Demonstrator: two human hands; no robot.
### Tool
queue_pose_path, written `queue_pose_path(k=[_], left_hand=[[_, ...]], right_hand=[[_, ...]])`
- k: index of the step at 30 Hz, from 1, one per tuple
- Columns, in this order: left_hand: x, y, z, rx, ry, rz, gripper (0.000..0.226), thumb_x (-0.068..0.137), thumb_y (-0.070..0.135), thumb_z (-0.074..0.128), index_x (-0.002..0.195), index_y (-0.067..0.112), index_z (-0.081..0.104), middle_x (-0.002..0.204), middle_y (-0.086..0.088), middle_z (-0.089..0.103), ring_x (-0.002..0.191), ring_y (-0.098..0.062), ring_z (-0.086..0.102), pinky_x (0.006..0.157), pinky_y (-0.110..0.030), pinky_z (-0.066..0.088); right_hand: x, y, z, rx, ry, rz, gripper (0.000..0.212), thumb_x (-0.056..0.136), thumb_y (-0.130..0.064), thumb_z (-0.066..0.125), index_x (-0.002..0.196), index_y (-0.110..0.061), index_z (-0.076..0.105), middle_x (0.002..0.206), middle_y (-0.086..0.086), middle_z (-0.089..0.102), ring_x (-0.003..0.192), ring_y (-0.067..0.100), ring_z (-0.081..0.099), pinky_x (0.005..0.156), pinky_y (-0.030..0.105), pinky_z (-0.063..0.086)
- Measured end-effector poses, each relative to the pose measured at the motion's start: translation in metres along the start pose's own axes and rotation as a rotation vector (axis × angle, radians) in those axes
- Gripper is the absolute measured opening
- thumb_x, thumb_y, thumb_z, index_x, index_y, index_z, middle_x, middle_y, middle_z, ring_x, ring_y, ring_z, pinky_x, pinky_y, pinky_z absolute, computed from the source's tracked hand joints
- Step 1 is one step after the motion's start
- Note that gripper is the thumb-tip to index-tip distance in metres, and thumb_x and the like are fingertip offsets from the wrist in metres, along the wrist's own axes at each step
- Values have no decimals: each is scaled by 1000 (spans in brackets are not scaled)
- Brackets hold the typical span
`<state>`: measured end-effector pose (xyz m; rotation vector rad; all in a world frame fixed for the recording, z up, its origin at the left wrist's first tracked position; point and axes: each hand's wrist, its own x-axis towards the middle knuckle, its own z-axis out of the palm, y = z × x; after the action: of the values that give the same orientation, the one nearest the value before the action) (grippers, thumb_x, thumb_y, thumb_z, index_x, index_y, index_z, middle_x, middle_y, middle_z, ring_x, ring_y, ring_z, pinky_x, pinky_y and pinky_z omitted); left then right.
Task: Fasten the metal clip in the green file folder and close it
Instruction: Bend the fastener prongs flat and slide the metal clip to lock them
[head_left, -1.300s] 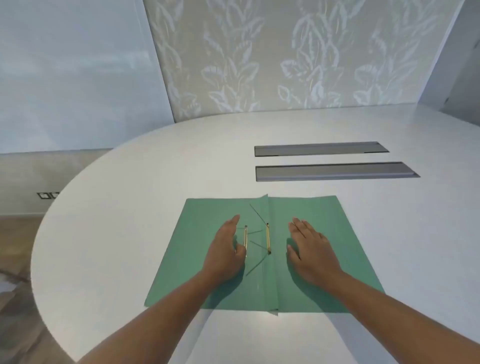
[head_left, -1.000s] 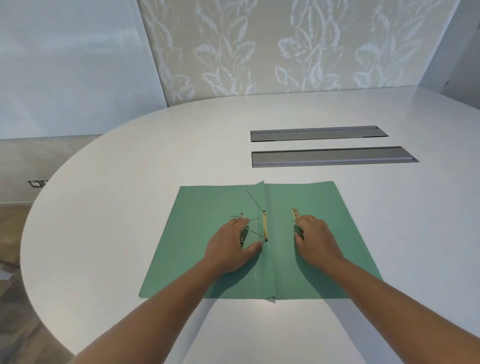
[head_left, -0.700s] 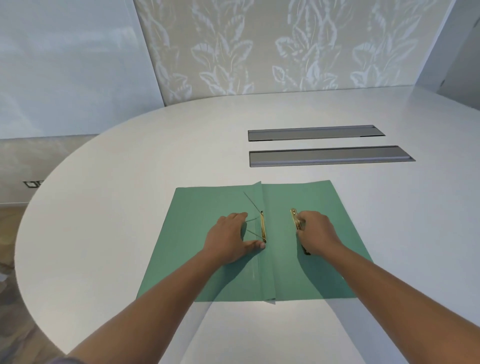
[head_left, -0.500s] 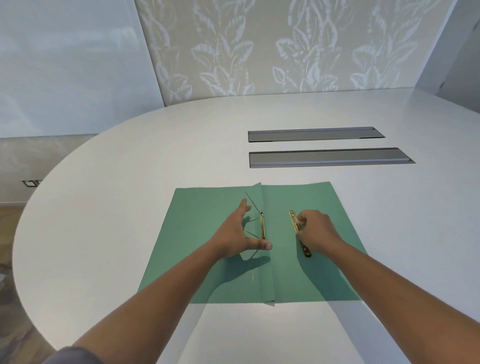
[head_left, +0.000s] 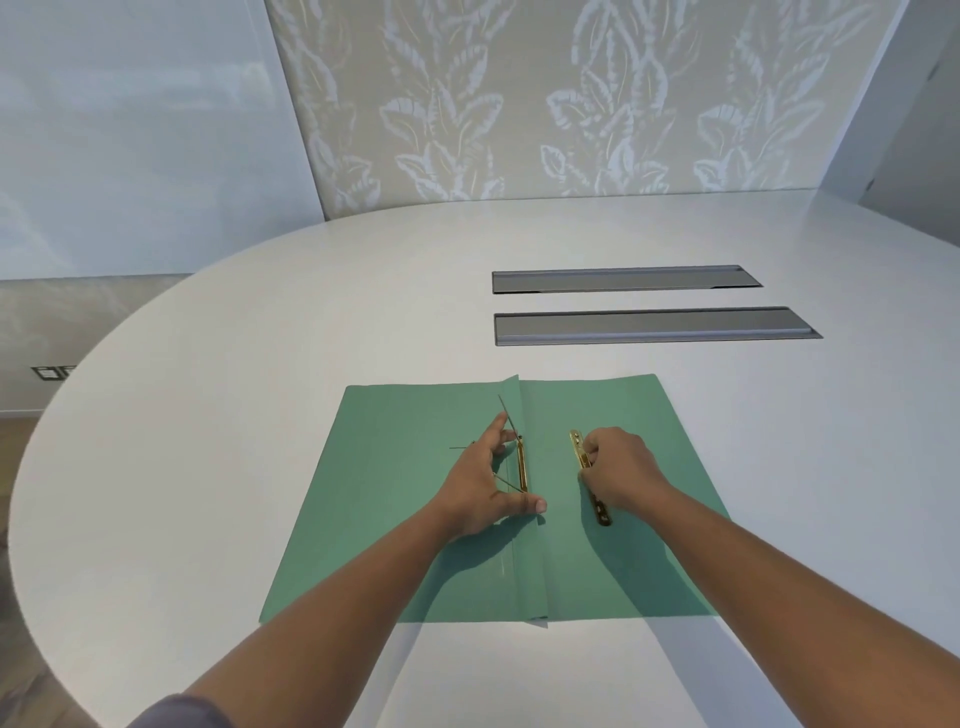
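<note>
Nearest, two bare forearms reach in from the bottom edge, a scrap of sleeve (head_left: 176, 714) cut off at the left corner. They meet over the folder (head_left: 395, 519), which lies open and flat on the table (head_left: 208, 415). The left hand (head_left: 480, 491) is spread on the folder's left half beside its centre fold, fingers loosely open and thumb stretched toward the fold, gripping nothing; it hides part of the thin prongs (head_left: 508, 415) rising beside the gold bar (head_left: 521, 465) fixed there. On the folder's right half, the right hand (head_left: 621, 475) is curled around the loose gold strip (head_left: 589, 475), covering its middle. Beyond the folder sit two grey slots (head_left: 649, 325).
</note>
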<state>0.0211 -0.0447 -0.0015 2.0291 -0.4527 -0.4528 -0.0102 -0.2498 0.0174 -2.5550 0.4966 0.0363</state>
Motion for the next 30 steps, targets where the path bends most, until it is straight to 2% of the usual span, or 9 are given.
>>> queue_pose_path(k=[2, 4, 7, 10, 14, 22, 25, 28, 30], left_hand=[[1, 0, 0, 21, 1, 1, 124, 70, 33, 93, 163, 24, 10, 160, 1, 37, 149, -19, 34, 120, -39, 33], [3, 0, -1, 36, -8, 0, 124, 70, 35, 92, 163, 25, 11, 160, 1, 38, 149, -20, 34, 120, -45, 36], [5, -2, -2, 68, -8, -8, 124, 68, 39, 93, 162, 27, 13, 159, 1, 40, 148, -19, 35, 120, -46, 35], [6, -3, 0, 68, 3, -29, 128, 63, 42, 95, 162, 31, 14, 158, 5, 42, 148, -18, 35, 120, -47, 34], [8, -6, 1, 89, 19, -37, 128, 61, 44, 95, 161, 32, 16, 155, 6, 45, 146, -18, 37, 122, -47, 32], [9, -8, 1, 109, 27, -31, 129, 60, 43, 96, 161, 32, 16, 156, 8, 45, 146, -18, 38, 121, -46, 32], [10, -9, 2, 115, 30, -26, 129, 61, 43, 96, 161, 32, 16, 155, 8, 45, 146, -18, 38, 121, -46, 33], [11, -10, 3, 125, 35, -23, 126, 62, 43, 95, 161, 32, 17, 155, 8, 46, 144, -18, 39, 121, -45, 32], [11, -10, 3, 122, 36, -23, 127, 62, 43, 95, 161, 32, 17, 155, 8, 46, 144, -19, 39, 121, -44, 32]], right_hand=[[2, -1, 0, 7, -14, 11, 12, 76, 3, 58, 85, -2, 64, 85, 13, 69, 70, 27, 60, 60, 37, 48], [4, -2, -2, 3, -28, 18, 10, 74, 5, 56, 79, -3, 61, 81, 13, 67, 66, 26, 55, 57, 34, 42], [6, -7, -6, -36, -55, 13, 17, 74, 2, 59, 87, -4, 68, 86, 14, 70, 79, 30, 68, 61, 36, 51], [7, -12, -6, -126, -75, -3, 15, 77, 0, 63, 90, -6, 67, 87, 11, 68, 83, 30, 68, 66, 37, 54], [7, -18, -5, -218, -77, -27, 14, 81, -6, 65, 93, -10, 62, 88, 8, 64, 82, 28, 65, 62, 32, 47], [0, -18, -8, -218, -86, -72, 19, 76, -10, 67, 94, -11, 60, 93, 7, 64, 85, 26, 62, 56, 30, 39], [-1, -17, -9, -211, -81, -85, 21, 77, -10, 66, 97, -11, 62, 97, 7, 65, 88, 26, 62, 60, 32, 43], [-1, -13, -10, -184, -74, -110, 31, 80, -9, 65, 110, -12, 63, 107, 6, 67, 96, 28, 62, 77, 37, 52], [0, -10, -10, -167, -69, -138, 35, 84, -9, 63, 118, -16, 64, 115, 6, 67, 102, 28, 62, 82, 36, 52]])
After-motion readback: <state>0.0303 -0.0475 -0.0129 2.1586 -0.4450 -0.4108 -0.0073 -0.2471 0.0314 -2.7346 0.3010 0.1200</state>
